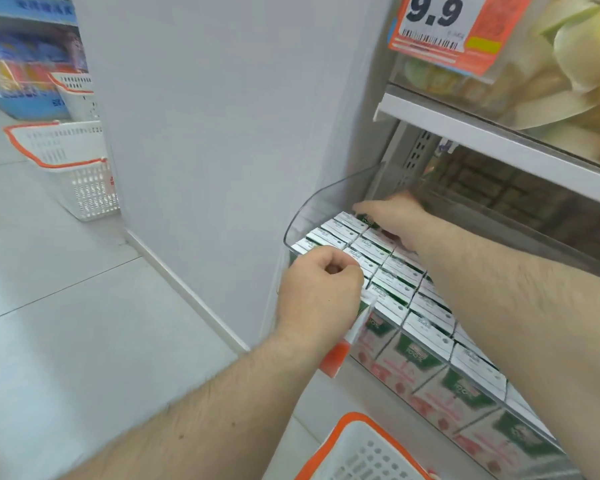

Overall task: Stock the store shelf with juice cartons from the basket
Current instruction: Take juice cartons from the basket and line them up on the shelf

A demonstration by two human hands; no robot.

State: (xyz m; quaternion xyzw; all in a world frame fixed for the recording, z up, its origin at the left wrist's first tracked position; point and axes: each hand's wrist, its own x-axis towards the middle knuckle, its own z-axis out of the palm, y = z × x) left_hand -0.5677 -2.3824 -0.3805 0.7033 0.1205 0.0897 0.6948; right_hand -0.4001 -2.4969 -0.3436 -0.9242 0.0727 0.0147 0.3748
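Rows of juice cartons (392, 292) with white and green tops fill the lower shelf behind a clear plastic guard (321, 199). My right hand (394, 214) reaches to the back left of the shelf and grips a tilted juice carton (368, 221) above the last row; its fingers are partly hidden. My left hand (321, 289) is a curled fist resting on the front-left cartons at the guard's edge, with nothing visible in it. The white basket (352, 455) with an orange rim stands below the shelf at the bottom edge; its contents are out of view.
A grey cabinet side panel (222, 133) stands left of the shelf. Two more white baskets (66, 157) sit on the tiled floor at the far left. An upper shelf (499, 140) carries pale fruit and an orange 9.9 price tag (440, 26).
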